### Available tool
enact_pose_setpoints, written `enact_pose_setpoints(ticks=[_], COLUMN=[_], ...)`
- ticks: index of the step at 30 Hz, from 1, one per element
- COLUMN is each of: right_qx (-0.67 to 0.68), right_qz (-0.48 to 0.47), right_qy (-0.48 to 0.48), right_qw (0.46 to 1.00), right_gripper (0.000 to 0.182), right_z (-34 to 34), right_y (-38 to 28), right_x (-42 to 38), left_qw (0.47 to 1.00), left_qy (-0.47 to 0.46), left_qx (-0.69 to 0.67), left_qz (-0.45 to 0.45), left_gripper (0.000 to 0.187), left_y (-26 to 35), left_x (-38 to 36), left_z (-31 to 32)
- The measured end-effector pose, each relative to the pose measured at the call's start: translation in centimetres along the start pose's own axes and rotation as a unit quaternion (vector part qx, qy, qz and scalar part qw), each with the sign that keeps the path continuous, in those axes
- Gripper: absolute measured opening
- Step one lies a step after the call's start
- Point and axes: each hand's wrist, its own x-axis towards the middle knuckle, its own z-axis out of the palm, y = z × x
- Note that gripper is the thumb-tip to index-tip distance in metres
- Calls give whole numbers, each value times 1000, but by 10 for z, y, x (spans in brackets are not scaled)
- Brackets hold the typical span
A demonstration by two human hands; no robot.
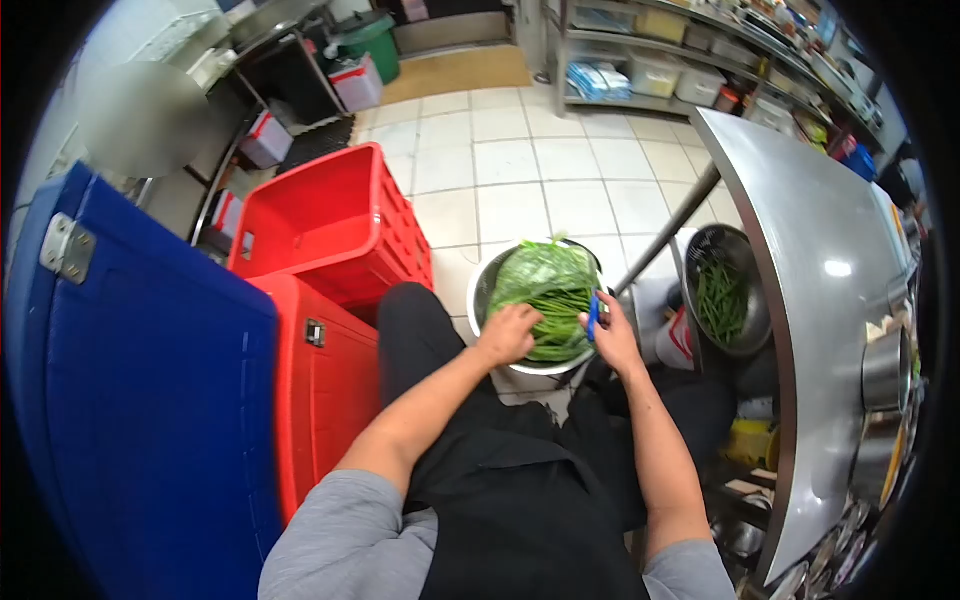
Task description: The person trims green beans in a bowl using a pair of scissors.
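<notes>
Between my knees stands a round white-rimmed bowl [476, 300] with long green beans [560, 312] in it. A clear plastic bag [545, 270] with more green inside covers the far part of the beans. My left hand [508, 335] is at the left of the bowl, fingers curled onto the near bean ends. My right hand [613, 332] is at the bowl's right rim, closed around a small blue tool [593, 316]; its working end is too small to make out. To the right, a dark metal colander [757, 318] holds cut green bean pieces [720, 298].
A steel table [800, 230] with a leg runs along my right. Red crates [310, 215] and a large blue box [160, 370] stand at my left. Shelves [640, 103] line the back, and a green bin [372, 45] stands at the far left.
</notes>
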Motion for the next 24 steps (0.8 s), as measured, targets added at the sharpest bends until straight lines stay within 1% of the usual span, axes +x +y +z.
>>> enact_pose_setpoints(ticks=[1,3,5,6,8,9,11,12,13,15,16,17,19,20,21,23,24], right_qx=[-19,-28,-3,-3,66,64,71,56,56,-80,-127,-128,-147,-148,-141,-129,-138], right_qz=[5,62,93,97,4,5,-57,-64,-63,-14,-42,-43,-83,-85,-81,-77,-47], right_qy=[-8,-26,-42,-42,-4,-7,2,-7,-7,-60,-41,-42,-19,-19,-5,12,5], right_qw=[1000,997,995,994,998,998,996,996,996,995,990,990,985,985,987,989,989], right_gripper=[65,67,72,72,69,69,66,67,67,66,68,68,67,67,66,65,64], right_z=[-4,-8,-5,-4,1,4,11,11,12,14,15,14,11,10,9,6,5], right_y=[-7,-3,11,7,-2,-3,-6,-13,-10,-9,-11,-15,-24,-24,-22,-20,-21], right_x=[-4,-6,-5,-6,-7,-5,-3,-6,-5,-4,-7,-10,-13,-14,-15,-17,-18], left_qw=[1000,999,994,994,994,994,998,996,996,995,998,998,1000,999,999,998,996], left_qy=[7,20,6,3,-38,-37,-45,-84,-85,-92,-41,-39,-24,7,8,-31,-47], left_qx=[-9,-46,-99,-101,-99,-100,-35,-6,-6,23,38,38,2,-30,-28,-31,-47], left_qz=[3,-9,-48,-50,-1,-3,-6,-29,-29,-43,-26,-27,-15,-19,-17,-49,-65], left_gripper=[37,37,37,37,48,48,64,78,78,79,69,69,50,39,39,36,35], left_y=[-3,-3,-10,-13,-19,-14,9,17,22,29,25,18,7,3,-3,-15,-17], left_x=[1,2,3,5,7,3,-3,-2,-1,0,0,0,8,9,12,18,23], left_z=[0,-6,-10,-10,-10,-10,-16,-20,-19,-17,-11,-5,-5,-6,-5,-2,-5])
